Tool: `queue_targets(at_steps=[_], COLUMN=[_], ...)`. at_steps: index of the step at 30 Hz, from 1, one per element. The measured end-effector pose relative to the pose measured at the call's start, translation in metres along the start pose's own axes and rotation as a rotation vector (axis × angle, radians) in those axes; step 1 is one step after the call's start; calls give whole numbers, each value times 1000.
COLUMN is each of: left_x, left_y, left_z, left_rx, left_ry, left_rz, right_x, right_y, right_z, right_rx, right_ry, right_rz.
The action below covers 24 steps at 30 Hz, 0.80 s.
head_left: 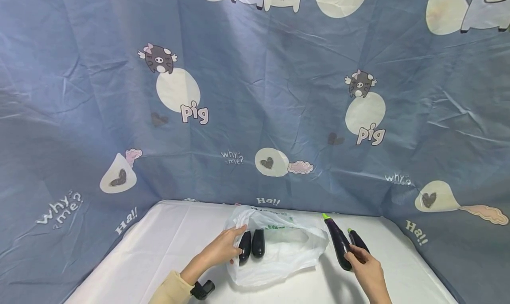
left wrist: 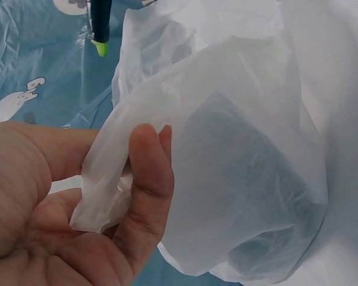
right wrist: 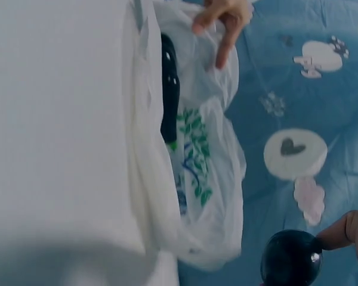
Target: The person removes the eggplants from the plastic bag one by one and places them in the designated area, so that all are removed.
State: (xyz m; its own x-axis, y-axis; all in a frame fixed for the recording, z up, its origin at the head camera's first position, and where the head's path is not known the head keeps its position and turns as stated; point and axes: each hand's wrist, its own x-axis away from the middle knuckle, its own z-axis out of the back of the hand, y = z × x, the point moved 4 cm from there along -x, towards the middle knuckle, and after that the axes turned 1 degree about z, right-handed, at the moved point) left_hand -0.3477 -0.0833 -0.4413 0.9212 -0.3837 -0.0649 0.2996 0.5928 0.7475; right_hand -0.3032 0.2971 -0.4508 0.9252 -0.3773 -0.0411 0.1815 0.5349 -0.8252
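A white plastic bag point(head_left: 279, 271) with green print lies on the table, its mouth spread wide. My left hand point(head_left: 223, 247) grips the bag's left edge; in the left wrist view the thin plastic runs between curled fingers point(left wrist: 149, 190). Inside, at the left, two dark eggplants point(head_left: 258, 244) lie side by side. To the right of the bag, my right hand point(head_left: 368, 271) pinches another eggplant point(head_left: 338, 240) near its rounded end, the green stem end pointing away. In the right wrist view that eggplant's round dark end point(right wrist: 291, 257) shows beside the thumb.
One more eggplant point(head_left: 357, 240) rests on the white-covered table point(head_left: 159, 242), just right of the held one and partly behind my right hand. A blue pig-print cloth point(head_left: 247, 118) hangs behind and around the table. The left wrist wears a black strapped device point(head_left: 203, 290).
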Motion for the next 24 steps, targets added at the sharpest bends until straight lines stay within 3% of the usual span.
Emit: queue_targets(at_steps=[24], left_x=[-1], left_y=[-1], left_z=[-2], left_rx=[-17], left_ry=[-4], left_rz=[0], right_x=[-42], right_y=[51], right_z=[38], right_rx=[-11], right_ry=[147], right_rz=[-163])
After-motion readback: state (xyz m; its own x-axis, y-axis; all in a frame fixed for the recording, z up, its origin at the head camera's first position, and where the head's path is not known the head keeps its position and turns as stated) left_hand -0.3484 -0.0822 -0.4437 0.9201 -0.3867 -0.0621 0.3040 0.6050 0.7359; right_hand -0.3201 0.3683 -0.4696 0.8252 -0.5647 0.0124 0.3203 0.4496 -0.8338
